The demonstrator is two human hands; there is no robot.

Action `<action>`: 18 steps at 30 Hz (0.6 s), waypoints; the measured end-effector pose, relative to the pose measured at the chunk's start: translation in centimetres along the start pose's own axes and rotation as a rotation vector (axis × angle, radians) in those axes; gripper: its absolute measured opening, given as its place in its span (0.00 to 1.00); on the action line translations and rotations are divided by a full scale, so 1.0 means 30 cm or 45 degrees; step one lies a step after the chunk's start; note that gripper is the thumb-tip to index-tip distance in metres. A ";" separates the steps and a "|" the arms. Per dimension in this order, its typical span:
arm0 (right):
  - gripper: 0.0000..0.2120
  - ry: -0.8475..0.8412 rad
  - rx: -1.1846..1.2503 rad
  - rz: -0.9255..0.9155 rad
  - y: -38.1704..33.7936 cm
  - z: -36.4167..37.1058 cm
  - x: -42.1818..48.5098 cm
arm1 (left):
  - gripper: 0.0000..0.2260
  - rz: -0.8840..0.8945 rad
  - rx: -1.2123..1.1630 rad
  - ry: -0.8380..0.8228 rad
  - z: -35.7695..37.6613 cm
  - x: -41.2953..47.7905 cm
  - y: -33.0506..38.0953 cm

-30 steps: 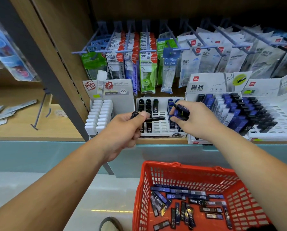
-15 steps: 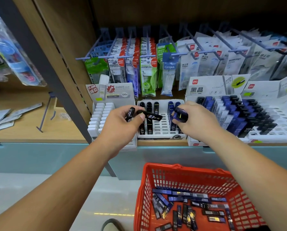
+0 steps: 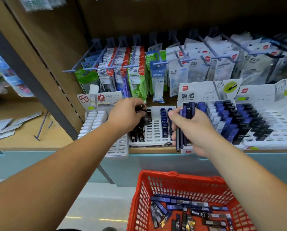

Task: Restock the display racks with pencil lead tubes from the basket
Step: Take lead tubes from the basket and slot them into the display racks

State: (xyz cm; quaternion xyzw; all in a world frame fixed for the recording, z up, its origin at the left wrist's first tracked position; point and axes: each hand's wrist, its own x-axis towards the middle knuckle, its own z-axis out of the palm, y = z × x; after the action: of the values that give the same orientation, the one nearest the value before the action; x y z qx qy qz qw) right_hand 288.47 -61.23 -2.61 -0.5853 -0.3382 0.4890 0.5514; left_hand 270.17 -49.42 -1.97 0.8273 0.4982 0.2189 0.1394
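Observation:
My left hand [image 3: 125,114] pinches a black lead tube [image 3: 141,109] at the back left of the white slotted rack [image 3: 153,132], right over its black column. My right hand [image 3: 191,129] grips a bundle of dark blue lead tubes [image 3: 183,129] upright at the rack's right edge. The rack holds black tubes on its left and blue tubes [image 3: 164,122] on its right, with open slots between. A red basket [image 3: 157,182] below the shelf holds several loose tubes [image 3: 184,212].
Two larger white display racks [image 3: 272,130] with blue and black tubes stand to the right. A white eraser-like rack [image 3: 92,120] stands to the left. Hanging packets on pegs [image 3: 132,64] fill the back. A dark upright post [image 3: 39,90] borders the left.
My left hand has moved forward and down to the back of the rack with its black tube. My right hand has shifted right and now shows a full bundle of blue tubes. The camera has moved closer.

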 end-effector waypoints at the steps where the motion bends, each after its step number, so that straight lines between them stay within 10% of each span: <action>1: 0.09 0.004 0.020 0.003 0.001 -0.010 0.004 | 0.04 -0.007 0.012 -0.015 0.005 0.006 -0.008; 18: 0.10 -0.048 0.016 0.060 0.027 -0.015 0.008 | 0.01 0.041 -0.063 0.009 0.053 0.075 -0.030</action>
State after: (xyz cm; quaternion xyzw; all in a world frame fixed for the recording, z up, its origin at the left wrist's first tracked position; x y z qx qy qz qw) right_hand 288.85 -61.29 -3.50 -0.5803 -0.3316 0.5147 0.5370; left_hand 271.18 -47.02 -3.25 0.8307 0.4798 0.2362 0.1546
